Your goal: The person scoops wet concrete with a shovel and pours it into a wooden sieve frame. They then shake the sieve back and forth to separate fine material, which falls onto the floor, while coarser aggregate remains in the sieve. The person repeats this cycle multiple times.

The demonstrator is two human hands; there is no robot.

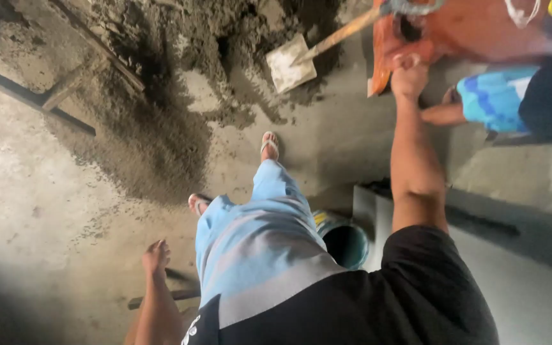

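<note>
From the head camera, the orange container (467, 29) lies across the top right corner, its long axis running roughly left to right along the upper edge, with one end pointing left towards the shovel (292, 64) and dipping a little there. It is a smooth, bright orange thing, plastic by its look, with a folded lip at its left end and a dark opening just right of that lip (the frame cuts off its upper part, so its full shape cannot be told). The right hand (409, 76) reaches up from below the container and closes on its lower left lip, fingers curled round the edge and the knuckles facing the camera. The left hand (156, 257) hangs far below and to the left of the container, fingers loosely bent, holding nothing and touching nothing. The shovel rests just left of the container, its pale blade flat on the mound of grey sand (180, 76) and its wooden handle slanting up towards the container's left end. Below and right of the container crouches another person in blue patterned shorts (496, 96). A blue bucket (345, 241) stands well below the container, beside the wearer's leg.
</note>
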